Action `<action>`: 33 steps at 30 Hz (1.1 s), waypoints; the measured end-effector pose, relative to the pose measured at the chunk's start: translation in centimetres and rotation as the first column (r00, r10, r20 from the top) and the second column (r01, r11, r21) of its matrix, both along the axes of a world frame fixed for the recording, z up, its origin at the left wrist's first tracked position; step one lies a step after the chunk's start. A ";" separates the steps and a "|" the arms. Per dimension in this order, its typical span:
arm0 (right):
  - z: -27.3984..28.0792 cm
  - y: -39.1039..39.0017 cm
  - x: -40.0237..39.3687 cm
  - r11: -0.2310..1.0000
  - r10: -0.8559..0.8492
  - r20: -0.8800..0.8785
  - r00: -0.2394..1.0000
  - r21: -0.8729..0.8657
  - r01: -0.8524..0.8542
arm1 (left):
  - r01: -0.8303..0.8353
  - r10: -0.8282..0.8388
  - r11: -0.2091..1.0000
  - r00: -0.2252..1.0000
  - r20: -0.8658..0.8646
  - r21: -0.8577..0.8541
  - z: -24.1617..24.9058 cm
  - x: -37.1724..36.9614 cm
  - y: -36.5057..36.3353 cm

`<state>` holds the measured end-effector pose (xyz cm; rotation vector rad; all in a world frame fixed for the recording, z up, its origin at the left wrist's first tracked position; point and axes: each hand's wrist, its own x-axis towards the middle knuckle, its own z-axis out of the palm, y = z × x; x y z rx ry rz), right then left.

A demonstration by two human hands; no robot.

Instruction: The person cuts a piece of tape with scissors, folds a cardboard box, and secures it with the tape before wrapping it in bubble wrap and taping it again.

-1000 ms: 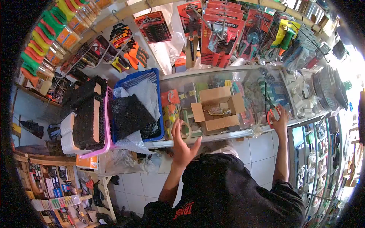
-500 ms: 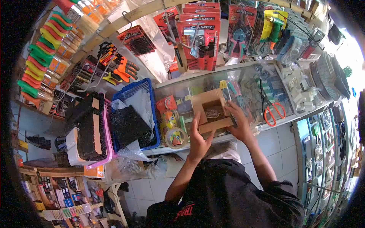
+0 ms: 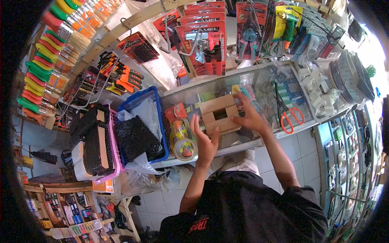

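Note:
On the glass counter stands a small cardboard box (image 3: 219,104), its flaps folded partway in around a dark gap at the middle. My left hand (image 3: 206,143) is at the box's left side, open, with the fingers stretched upward and the thumb near the front flap. Over the right side, my right hand (image 3: 251,116) has its fingers spread, and its thumb lies against or just above a flap. Neither hand grips anything. A roll of clear tape (image 3: 193,150) lies left of my left hand. The box's contents are mostly hidden.
Orange-handled scissors (image 3: 292,120) lie on the glass counter (image 3: 178,98) at the right. A blue basket (image 3: 165,133) and a pink basket (image 3: 115,139) with black-wrapped parcels stand left. Carded tools (image 3: 202,46) hang behind the counter; brushes (image 3: 44,67) hang at upper left.
The box's flaps have folded inward, narrowing the opening. My right hand has risen along the right side with fingers more spread. My left hand has shifted slightly left.

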<state>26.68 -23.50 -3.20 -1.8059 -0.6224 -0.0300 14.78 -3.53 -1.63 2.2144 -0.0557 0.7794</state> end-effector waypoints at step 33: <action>3.1 -0.5 1.8 0.992 0.116 -0.302 0.946 0.081 -0.095 | 0.150 -0.126 0.961 0.985 -0.113 0.232 -0.1 0.2 0.5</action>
